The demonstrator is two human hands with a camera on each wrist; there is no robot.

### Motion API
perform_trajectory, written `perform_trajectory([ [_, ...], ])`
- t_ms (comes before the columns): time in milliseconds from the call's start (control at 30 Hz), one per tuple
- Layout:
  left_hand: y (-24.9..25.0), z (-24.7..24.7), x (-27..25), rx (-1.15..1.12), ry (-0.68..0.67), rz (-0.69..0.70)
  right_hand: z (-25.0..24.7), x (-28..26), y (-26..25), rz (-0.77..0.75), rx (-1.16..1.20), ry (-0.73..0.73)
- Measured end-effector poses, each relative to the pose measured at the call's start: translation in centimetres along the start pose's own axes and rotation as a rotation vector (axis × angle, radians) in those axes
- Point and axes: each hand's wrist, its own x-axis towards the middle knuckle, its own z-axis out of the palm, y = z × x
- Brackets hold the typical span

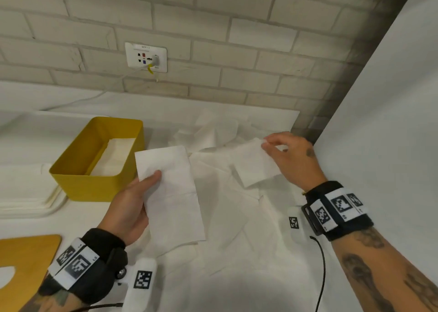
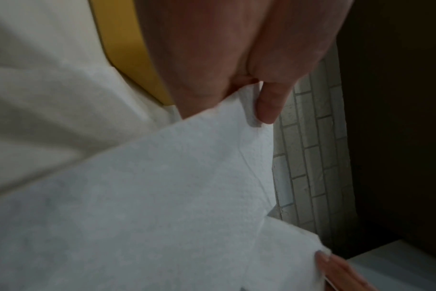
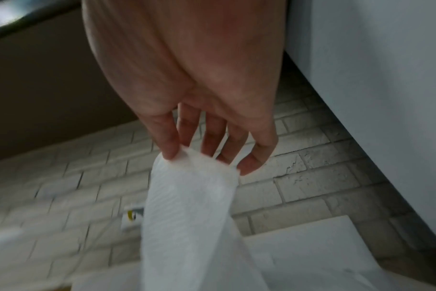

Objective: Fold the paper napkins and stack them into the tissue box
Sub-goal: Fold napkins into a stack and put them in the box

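**Two napkins in hand beside the yellow box**

At the lower left edge of the head view lies a tan board (image 1: 28, 252); above it, left of centre, the open yellow tissue box (image 1: 78, 183) stands on the white table (image 1: 248, 288), folded napkins (image 1: 113, 155) already stacked inside; just right of the box the left hand (image 1: 132, 207) holds a folded napkin (image 1: 173, 193) upright, thumb pressed on its front face, the other fingers hidden behind; a heap of loose napkins (image 1: 213, 131) covers the table's middle; at right of centre the right hand (image 1: 291, 160) pinches the top corner of a second napkin (image 1: 256, 164) between thumb and fingertips, lifting it off the heap; a wall socket (image 1: 146, 56) sits in the brick wall at upper centre.
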Motion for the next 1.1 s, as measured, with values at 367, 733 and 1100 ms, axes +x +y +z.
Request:
perform_trajectory([
  [367,1.8,3.2,1.8,0.044,-0.098,0.029,-2.6,-0.6,-6.1,-0.002,0.625,-0.296],
  [733,-0.1,5.7,1.5,0.16,-0.326,-0.109,2.7,-0.9,-3.9,0.267,0.68,-0.486],
  [1100,-1.5,4.7,1.7,0.109,-0.255,0.023,6.0,-6.1,-4.3,0.547,1.039,-0.098],
])
